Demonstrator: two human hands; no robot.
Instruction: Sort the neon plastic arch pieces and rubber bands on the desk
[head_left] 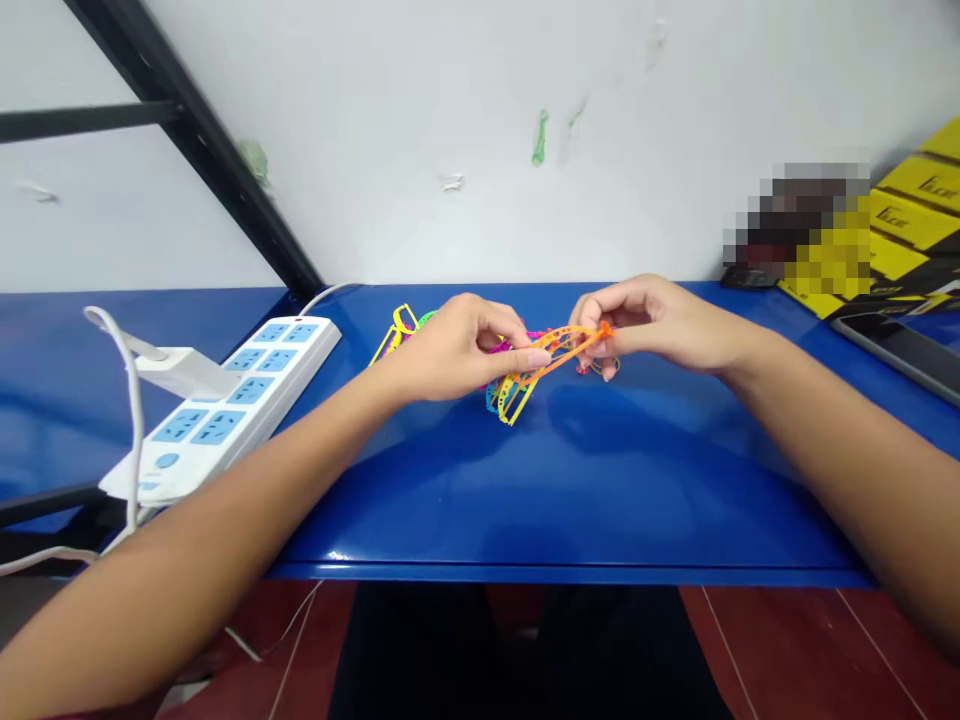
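Both my hands hold an orange perforated plastic strip above the blue table. It is long and curved, with a straight orange band running along it to a knob at its right end. My left hand pinches the strip's left end between thumb and fingers. My right hand grips the knobbed right end. Under and behind my left hand lies a pile of similar pieces in yellow, blue and pink, partly hidden. A yellow piece sticks out at its left. Below my right fingertips are thin loops.
A white power strip with a plugged-in white adapter and cables lies at the left. Yellow and black boxes and a dark phone-like slab are at the right. A white wall closes the back.
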